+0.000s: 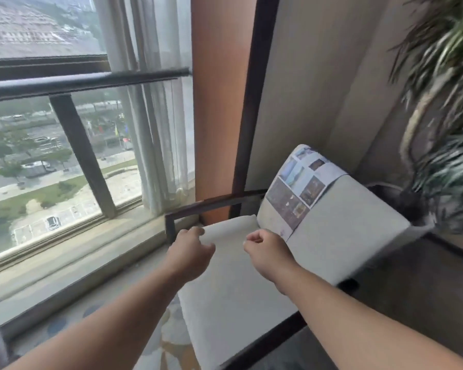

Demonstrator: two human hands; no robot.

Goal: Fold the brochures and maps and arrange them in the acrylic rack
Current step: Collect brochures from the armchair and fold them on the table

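Observation:
A printed brochure [297,188] with several photo panels is draped over the top of an armchair's pale backrest [345,225]. A white sheet [230,228] lies over the seat cushion [225,303], its far edge curling up by the backrest; whether it is joined to the brochure I cannot tell. My left hand [191,248] pinches the sheet's left edge. My right hand [267,252] is curled closed at its right side, thumb against fingers. No acrylic rack is in view.
The armchair has a dark wooden frame [206,205] and stands beside a large window [51,156] with a sheer curtain [155,129]. A potted plant [444,108] fills the right corner. Patterned carpet [166,340] lies below.

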